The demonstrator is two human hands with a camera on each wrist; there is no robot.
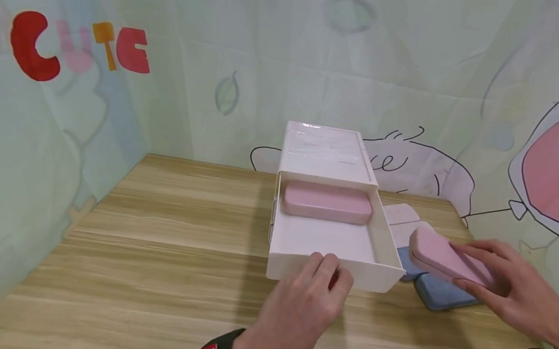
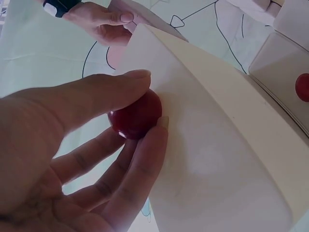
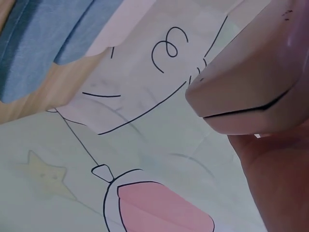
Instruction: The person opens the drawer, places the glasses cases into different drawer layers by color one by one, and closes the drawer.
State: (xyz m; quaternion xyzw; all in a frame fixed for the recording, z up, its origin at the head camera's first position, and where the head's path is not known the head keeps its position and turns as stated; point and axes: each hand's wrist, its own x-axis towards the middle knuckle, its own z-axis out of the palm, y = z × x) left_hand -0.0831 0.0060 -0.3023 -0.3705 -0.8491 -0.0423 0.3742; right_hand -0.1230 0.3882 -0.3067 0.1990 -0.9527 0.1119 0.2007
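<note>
A white drawer [image 1: 375,277] stands pulled out of its white box [image 1: 328,152]. My left hand [image 1: 301,307] is at the drawer front, where thumb and fingers pinch a round dark red knob [image 2: 137,116]. Inside the drawer, a pink glasses case [image 1: 328,202] lies crosswise against the back. To the right of the drawer, my right hand [image 1: 522,284] grips a second pink glasses case [image 1: 450,259] between thumb and fingers, its far end pointing at the drawer. This case is raised over the blue cases, and its seam shows in the right wrist view.
Two blue cases [image 1: 447,294] and paler pink ones [image 1: 401,214] lie on the wooden table [image 1: 155,252] right of the box. Another red knob [image 2: 303,87] shows on the box in the left wrist view. A printed cloth [image 1: 188,79] hangs behind the table.
</note>
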